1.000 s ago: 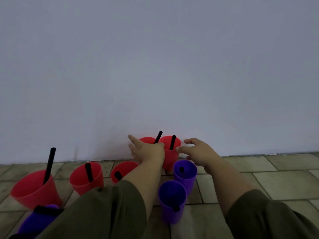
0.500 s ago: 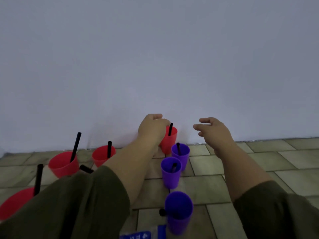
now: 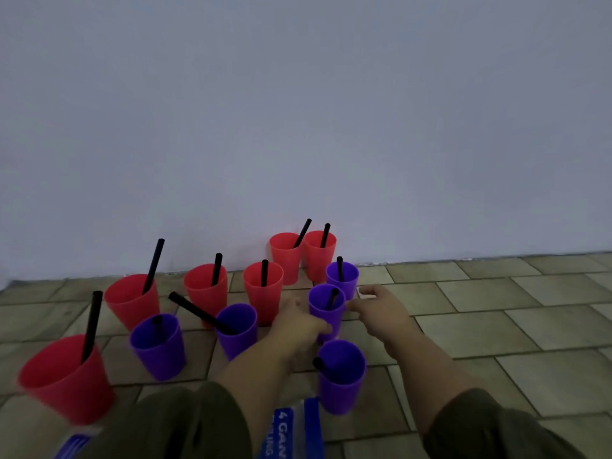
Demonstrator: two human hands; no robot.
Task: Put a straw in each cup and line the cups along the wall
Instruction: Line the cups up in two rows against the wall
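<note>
Two red cups [image 3: 285, 260] [image 3: 319, 260] with black straws stand together against the wall [image 3: 298, 127]. Several more red cups, such as the red cup [image 3: 263, 299], trail off to the left, farther from the wall. Several purple cups with straws stand nearer to me, among them the far purple cup [image 3: 342, 283] and the near purple cup [image 3: 341, 382]. Between those two stands the middle purple cup [image 3: 326, 313]. My left hand [image 3: 298, 326] curls round its lower left side. The spread fingers of my right hand [image 3: 377, 309] reach its right side.
A blue and white plastic package [image 3: 291, 429] lies on the tiled floor [image 3: 496, 326] by my left forearm. The wall's foot to the right of the two red cups is bare tile. A purple cup [image 3: 236, 329] holds a straw that leans far left.
Both hands have come back from the red cups at the wall to the middle purple cup. The view has pulled back and shows more cups on the left.
</note>
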